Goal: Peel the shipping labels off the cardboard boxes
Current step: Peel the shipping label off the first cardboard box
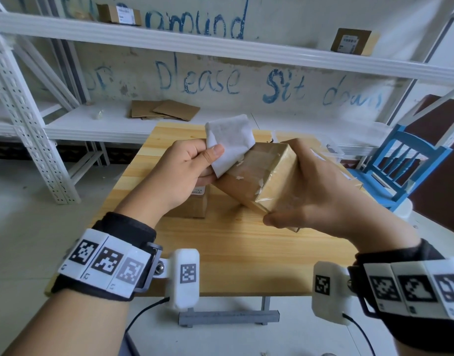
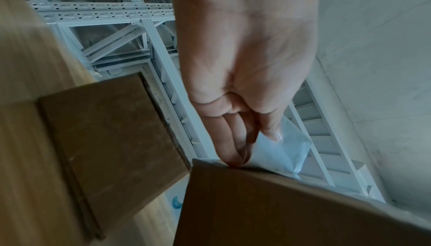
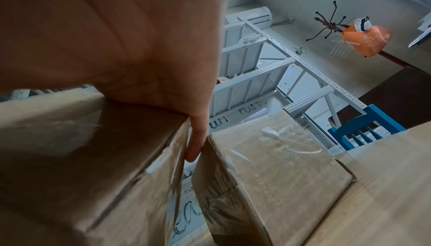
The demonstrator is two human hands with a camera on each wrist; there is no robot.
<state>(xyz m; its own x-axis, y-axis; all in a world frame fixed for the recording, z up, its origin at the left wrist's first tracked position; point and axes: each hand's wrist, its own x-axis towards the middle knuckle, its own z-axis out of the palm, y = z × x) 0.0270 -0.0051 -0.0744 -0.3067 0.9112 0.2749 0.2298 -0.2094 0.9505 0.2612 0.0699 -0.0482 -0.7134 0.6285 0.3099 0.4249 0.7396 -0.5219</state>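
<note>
The shipping label (image 1: pixel 231 142) on the box you're holding is nearly off. Most of it stands up free of the cardboard, blank sticky side toward you, and only its lower edge looks like it's hanging onto the box's top face. Your left hand (image 1: pixel 184 170) has it pinched between thumb and curled fingers; the left wrist view shows the same pinch right at the box's edge.

The held box (image 1: pixel 261 181) is tipped up off the wooden table (image 1: pixel 236 242), cradled from the right by your right hand (image 1: pixel 318 194), with the thumb under the near corner and the fingers wrapped round the far side. There are little white scraps of torn paper on the face where the label sat, so it isn't coming off totally clean. You may want to pick those off afterward.

So by my reckoning this box is one short pull from done.

What's left: a second box (image 1: pixel 192 204) sits on the table under your left hand, and it still has a printed label showing on top. Behind your right hand there's a third box (image 3: pixel 279 157) wrapped in clear tape; I can't tell if it carries a label. Two more boxes up on the white shelving (image 1: pixel 220 47) have labels on as well, if those count.
</note>
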